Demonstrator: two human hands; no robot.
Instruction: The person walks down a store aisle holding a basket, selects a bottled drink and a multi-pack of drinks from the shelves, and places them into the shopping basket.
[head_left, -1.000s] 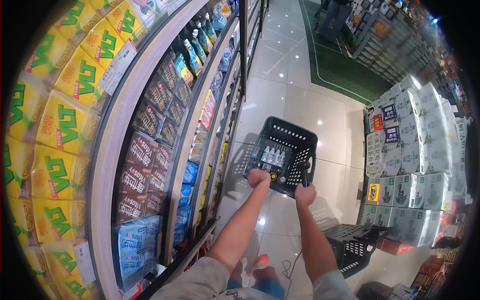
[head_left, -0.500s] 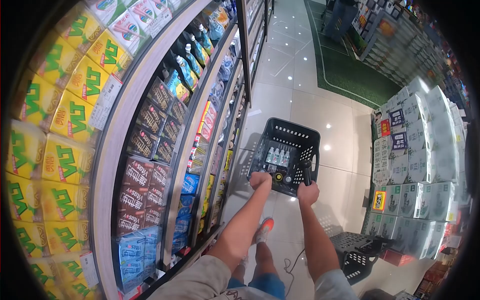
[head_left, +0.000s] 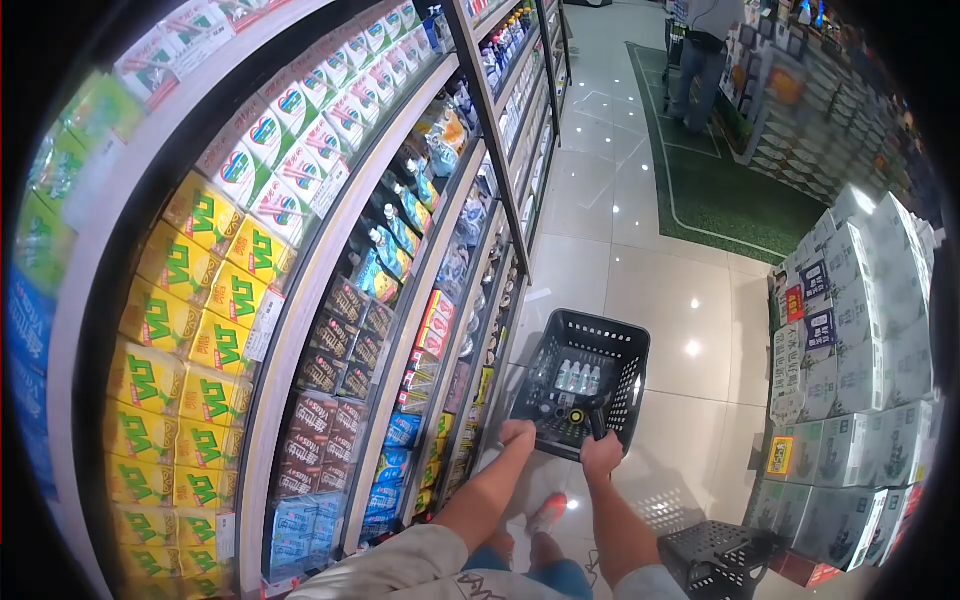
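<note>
Lower in view now, black perforated plastic basket (head_left: 600, 325) needs steadying: right hand (head_left: 601, 456) grasping black handle (head_left: 597, 424), left hand's (head_left: 517, 433) grip (fingers hidden) unclear.

Someone's right hand (head_left: 601, 456) is wrapped around the black handle (head_left: 597, 424) of a dark perforated basket (head_left: 600, 322), the left hand (head_left: 517, 432) curled at its near left corner. Small bottles (head_left: 578, 378) sit inside. Yellow drink packs (head_left: 146, 422) line the shelves at left; stacked cartons (head_left: 815, 445) and a second basket (head_left: 705, 545) are at right. Farther off, I see another person (head_left: 697, 70) standing on green matting (head_left: 722, 190)
</note>
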